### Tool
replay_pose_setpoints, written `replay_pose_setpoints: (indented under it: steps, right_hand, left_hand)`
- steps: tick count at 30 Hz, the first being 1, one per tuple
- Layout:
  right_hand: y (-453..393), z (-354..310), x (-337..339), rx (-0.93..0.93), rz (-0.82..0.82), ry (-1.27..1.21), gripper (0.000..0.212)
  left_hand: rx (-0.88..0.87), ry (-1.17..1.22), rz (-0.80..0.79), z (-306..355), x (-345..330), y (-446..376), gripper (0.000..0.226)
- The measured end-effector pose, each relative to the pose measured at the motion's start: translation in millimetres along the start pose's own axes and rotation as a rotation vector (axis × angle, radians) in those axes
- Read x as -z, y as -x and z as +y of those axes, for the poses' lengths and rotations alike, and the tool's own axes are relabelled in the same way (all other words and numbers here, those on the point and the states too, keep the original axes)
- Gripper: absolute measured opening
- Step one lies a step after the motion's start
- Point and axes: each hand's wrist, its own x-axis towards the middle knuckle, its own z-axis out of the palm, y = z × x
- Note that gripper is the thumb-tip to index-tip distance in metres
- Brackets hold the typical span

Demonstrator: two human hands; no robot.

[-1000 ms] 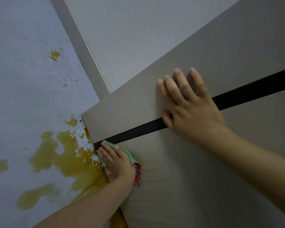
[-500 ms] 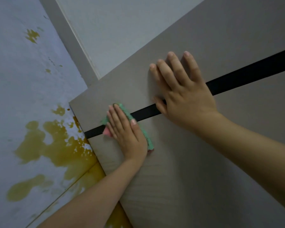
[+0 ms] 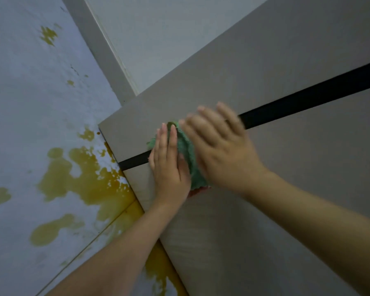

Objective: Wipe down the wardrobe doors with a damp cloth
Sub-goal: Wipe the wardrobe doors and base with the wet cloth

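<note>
Right hand [image 3: 220, 150] newly over cloth [image 3: 188, 154]

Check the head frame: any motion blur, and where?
Head view: right hand smeared by motion blur, fingertips ghosted; left hand on the cloth fairly sharp; door and black strip crisp; light dim and even, no glare.

Green cloth [image 3: 186, 150] lies flat across grey wardrobe doors' [image 3: 286, 167] black seam

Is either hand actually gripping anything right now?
No grip. The left hand presses the green cloth flat against the wardrobe door; the blurred right hand holds nothing.
</note>
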Motion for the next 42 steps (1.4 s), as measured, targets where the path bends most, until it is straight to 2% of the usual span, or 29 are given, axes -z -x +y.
replay_pose_setpoints:
  steps: [3,5,8,11,14,17,19,24,26,30,36,42]
  right_hand:
    - [17.9,-32.6,-6.9,0.019,-0.108,-0.173,0.046]
    - [28.4,-46.0,-14.8,-0.025,-0.199,-0.208,0.051]
    - [35.2,-64.8,-26.9,-0.124,-0.324,-0.218,0.06]
    - [28.0,-79.9,-36.1,-0.25,-0.314,-0.284,0.061]
    - [19.5,-84.5,-46.6,-0.279,-0.279,-0.252,0.06]
    - [19.5,-78.2,-59.9,-0.215,-0.275,-0.193,0.056]
    - [18.8,-73.3,-66.1,-0.138,-0.297,-0.059,0.056]
    - [22.4,-71.3,-71.5,0.039,-0.463,0.262,0.058]
    - [28.7,-75.3,-71.6,0.149,-0.508,0.261,0.059]
    - [64.4,-93.0,-70.9,0.43,-0.7,0.184,0.063]
    - [77.0,-91.9,-73.3,0.454,-0.733,0.185,0.06]
    - [28.7,-127.8,-105.2,0.45,-0.711,0.224,0.064]
  left_hand:
    - [-0.049,-0.101,-0.075,-13.2,20.2,-10.1,0.05]
    - [-0.089,-0.135,-0.175,-22.1,32.3,-14.4,0.056]
    - [-0.171,-0.187,-0.285,-36.1,45.6,-19.8,0.055]
    - [-0.22,-0.247,-0.362,-44.8,60.4,-28.2,0.058]
    - [-0.172,-0.278,-0.408,-59.7,76.8,-37.6,0.064]
    - [-0.09,-0.303,-0.434,-71.8,87.3,-44.3,0.063]
    - [-0.028,-0.254,-0.439,-74.7,91.4,-46.9,0.061]
    - [-0.006,-0.204,-0.498,-81.7,95.3,-46.9,0.061]
    - [-0.006,-0.19,-0.53,-83.0,96.3,-47.1,0.062]
    - [0.005,-0.181,-0.582,-83.4,95.6,-49.7,0.063]
    - [-0.051,-0.282,-0.629,-86.7,107.8,-55.7,0.064]
    - [-0.061,-0.328,-0.633,-90.7,106.8,-57.9,0.069]
